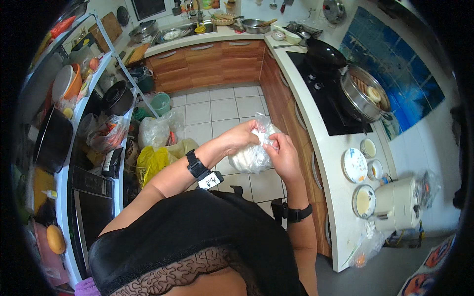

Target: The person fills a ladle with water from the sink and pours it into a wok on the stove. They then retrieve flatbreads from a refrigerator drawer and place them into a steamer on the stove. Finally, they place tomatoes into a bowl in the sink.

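Observation:
A clear plastic bag (253, 160) with pale contents hangs in front of me over the tiled floor. My left hand (242, 136) grips its gathered top, thumb and fingers pinched together. From the other side, my right hand (283, 152) pinches the same bag's neck close by. The bag's upper end sticks up loosely above both hands. What exactly is inside cannot be made out through the crumpled plastic. Each of my wrists wears a black strap, and the left one bears a white tag (211, 181) with writing.
To the right, a counter holds a steamer pot (364, 92), a black wok (326, 53), a plate (355, 165), small bowls and a cream-coloured appliance (398, 203). A metal shelf rack (126, 70) stands left, with bags (152, 164) on the floor beside it. A sink (185, 32) lies ahead.

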`<state>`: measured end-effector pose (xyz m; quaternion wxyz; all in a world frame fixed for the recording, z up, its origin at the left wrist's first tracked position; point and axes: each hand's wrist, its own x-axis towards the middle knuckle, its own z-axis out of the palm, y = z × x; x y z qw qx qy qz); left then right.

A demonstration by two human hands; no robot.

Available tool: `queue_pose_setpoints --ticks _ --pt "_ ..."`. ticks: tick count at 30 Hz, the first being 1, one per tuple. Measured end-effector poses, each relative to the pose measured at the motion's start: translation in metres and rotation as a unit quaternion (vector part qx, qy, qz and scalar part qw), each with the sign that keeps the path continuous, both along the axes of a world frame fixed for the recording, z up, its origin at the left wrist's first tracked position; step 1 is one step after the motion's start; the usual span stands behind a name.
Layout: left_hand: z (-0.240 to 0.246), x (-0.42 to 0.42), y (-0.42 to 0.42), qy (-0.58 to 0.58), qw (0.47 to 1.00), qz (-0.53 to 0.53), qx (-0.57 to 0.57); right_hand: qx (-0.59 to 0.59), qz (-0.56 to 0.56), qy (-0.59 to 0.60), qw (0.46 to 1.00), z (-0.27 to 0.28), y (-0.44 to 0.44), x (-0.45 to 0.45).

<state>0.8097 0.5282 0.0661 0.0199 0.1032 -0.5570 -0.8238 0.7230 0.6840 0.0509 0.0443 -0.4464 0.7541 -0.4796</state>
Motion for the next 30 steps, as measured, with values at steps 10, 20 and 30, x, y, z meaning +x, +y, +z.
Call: queue_pose_setpoints --ticks 10,20,30 --pt "-0.058 -0.116 -0.151 0.005 0.982 0.005 -0.188 -0.104 0.169 -0.577 0.792 -0.001 -0.135 -0.127" --pt "-0.027 -0.257 -0.305 0.056 0.939 -0.181 -0.285 -0.109 -0.046 -0.279 0.953 -0.017 -0.253 -0.245" --pt "-0.04 -0.411 -0.324 0.165 0.797 -0.244 -0.528 0.092 -0.222 0.044 0.97 -0.045 -0.301 -0.321"
